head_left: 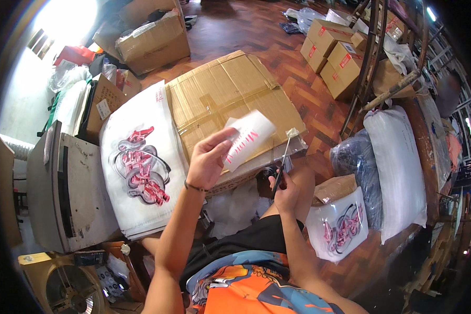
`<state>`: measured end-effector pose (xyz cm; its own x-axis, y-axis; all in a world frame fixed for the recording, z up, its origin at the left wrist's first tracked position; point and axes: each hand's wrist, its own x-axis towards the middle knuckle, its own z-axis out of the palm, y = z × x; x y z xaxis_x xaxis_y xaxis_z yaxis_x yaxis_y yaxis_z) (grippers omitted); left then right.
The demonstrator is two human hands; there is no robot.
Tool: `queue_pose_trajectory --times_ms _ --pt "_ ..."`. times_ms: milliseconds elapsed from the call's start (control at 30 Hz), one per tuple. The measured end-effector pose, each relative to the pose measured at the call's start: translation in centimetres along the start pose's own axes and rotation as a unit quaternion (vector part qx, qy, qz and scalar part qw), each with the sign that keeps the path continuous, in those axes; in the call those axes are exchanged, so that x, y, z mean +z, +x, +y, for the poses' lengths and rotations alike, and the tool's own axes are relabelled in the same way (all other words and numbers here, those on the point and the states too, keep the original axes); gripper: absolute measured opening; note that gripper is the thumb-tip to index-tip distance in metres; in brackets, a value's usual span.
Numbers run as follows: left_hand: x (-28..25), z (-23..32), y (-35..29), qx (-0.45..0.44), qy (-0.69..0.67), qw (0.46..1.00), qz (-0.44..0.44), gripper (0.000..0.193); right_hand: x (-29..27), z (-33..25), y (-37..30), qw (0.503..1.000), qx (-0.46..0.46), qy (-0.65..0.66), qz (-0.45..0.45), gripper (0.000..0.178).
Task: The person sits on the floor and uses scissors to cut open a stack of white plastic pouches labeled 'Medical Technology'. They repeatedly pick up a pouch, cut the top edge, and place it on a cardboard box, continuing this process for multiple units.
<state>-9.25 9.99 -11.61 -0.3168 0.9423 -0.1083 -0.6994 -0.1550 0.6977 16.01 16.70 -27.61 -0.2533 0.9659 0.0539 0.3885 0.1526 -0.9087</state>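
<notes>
My left hand (211,163) pinches a small white sheet (251,137) with pink-red print, held up over a flattened brown cardboard box (225,89). Its far edge is slightly blurred. Near the box's right front corner, my right hand (284,194) is closed round a slim tool (278,180) with a dark handle. A thin shaft reaches away from it to a pale lump at the corner; whether the lump belongs to the tool I cannot tell. Left of the cardboard, beside my left forearm, lies a stack of white printed bags (138,162) with a red and grey design.
Filled white packages (395,167) and a printed bag parcel (340,225) sit on the floor at right. Beyond stand small taped cartons (335,52) beside a rusty metal frame (369,63). A large open carton (154,44) is at far left, a round fan (70,288) at lower left.
</notes>
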Motion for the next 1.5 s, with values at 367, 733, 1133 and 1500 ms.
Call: queue_pose_trajectory --times_ms 367,733,1133,1500 --pt "6.7 4.8 -10.6 0.165 0.021 0.982 0.084 0.03 -0.7 -13.1 -6.7 0.9 0.017 0.367 -0.234 0.039" --pt "6.5 4.9 -14.5 0.358 0.202 0.895 0.171 0.035 -0.3 -21.3 -8.3 0.89 -0.218 0.195 -0.349 0.069" --pt "6.9 4.4 -16.0 0.382 0.356 0.812 0.262 0.033 0.4 -23.0 -8.8 0.9 -0.196 0.174 -0.347 0.057" --pt "6.3 3.5 -16.0 0.376 0.351 0.813 0.272 0.033 0.4 -22.5 -8.6 0.911 -0.221 0.125 -0.325 0.056"
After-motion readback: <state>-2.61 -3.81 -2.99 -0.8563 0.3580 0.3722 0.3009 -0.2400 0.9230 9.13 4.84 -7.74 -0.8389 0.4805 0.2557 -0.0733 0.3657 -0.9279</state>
